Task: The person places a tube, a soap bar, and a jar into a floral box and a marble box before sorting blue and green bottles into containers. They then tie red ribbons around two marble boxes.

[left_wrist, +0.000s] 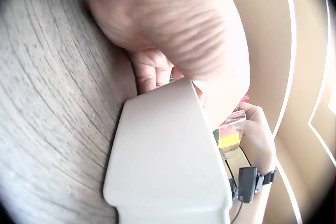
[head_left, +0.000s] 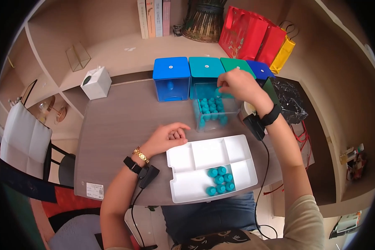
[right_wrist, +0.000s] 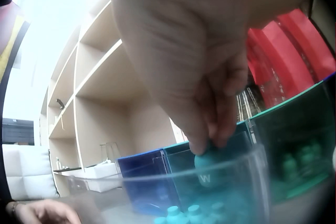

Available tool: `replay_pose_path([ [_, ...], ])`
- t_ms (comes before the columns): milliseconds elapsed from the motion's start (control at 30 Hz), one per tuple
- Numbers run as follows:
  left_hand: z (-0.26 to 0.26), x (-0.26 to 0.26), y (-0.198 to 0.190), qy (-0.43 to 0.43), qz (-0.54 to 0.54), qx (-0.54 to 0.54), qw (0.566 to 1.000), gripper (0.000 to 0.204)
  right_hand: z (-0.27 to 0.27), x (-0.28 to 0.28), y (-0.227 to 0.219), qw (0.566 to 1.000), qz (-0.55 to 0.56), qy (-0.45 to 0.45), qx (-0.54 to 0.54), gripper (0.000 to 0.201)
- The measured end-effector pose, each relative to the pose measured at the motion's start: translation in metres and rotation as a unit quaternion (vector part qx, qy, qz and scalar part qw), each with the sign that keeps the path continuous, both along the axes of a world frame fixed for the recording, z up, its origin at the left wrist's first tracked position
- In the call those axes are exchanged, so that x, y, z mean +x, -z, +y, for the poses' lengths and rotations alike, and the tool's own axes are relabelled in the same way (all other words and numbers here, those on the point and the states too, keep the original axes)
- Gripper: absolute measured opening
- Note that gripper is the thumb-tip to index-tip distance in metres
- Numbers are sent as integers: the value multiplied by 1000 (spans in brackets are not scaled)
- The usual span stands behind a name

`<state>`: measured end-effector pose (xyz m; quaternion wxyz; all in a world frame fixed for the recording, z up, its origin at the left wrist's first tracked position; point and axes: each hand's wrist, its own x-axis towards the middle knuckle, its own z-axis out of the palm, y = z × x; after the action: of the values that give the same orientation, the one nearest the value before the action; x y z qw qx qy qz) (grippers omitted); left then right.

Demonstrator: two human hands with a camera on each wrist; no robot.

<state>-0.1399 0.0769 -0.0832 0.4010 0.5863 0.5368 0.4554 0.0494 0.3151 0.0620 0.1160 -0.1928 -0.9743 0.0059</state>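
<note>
My right hand pinches a small teal bottle-shaped piece between thumb and fingertips; a white letter W shows on it. It hangs at the rim of a clear open bin, in which several similar teal pieces stand. My left hand rests on the table, fingers loosely curled and thumb at the near-left corner of the white divided tray. Several teal pieces sit grouped in that tray's long front compartment.
Lidded bins in blue, teal, green and dark blue line the table's back. A white tissue box stands at the back left. Red bags occupy the shelf behind. A cable trails from my right wrist.
</note>
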Motion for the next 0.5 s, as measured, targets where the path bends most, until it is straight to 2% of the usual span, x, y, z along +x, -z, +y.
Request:
replay_pose_path([
  [67,-1,3,-6,-10,-10,15,1000,40,-1,-3,8,999,-6,7,48,17],
  [167,-1,10,-21,-59,22,97,993,40,1,-1,19,995,2,4,100,17],
  [267,3,17,-46,-83,93,135,983,40,5,-2,26,992,5,1,125,16],
  [367,14,24,-72,-78,194,121,970,37,9,-2,38,981,89,-40,167,4],
  [500,33,28,-91,-56,348,135,926,24,9,-3,48,973,103,-39,201,7],
])
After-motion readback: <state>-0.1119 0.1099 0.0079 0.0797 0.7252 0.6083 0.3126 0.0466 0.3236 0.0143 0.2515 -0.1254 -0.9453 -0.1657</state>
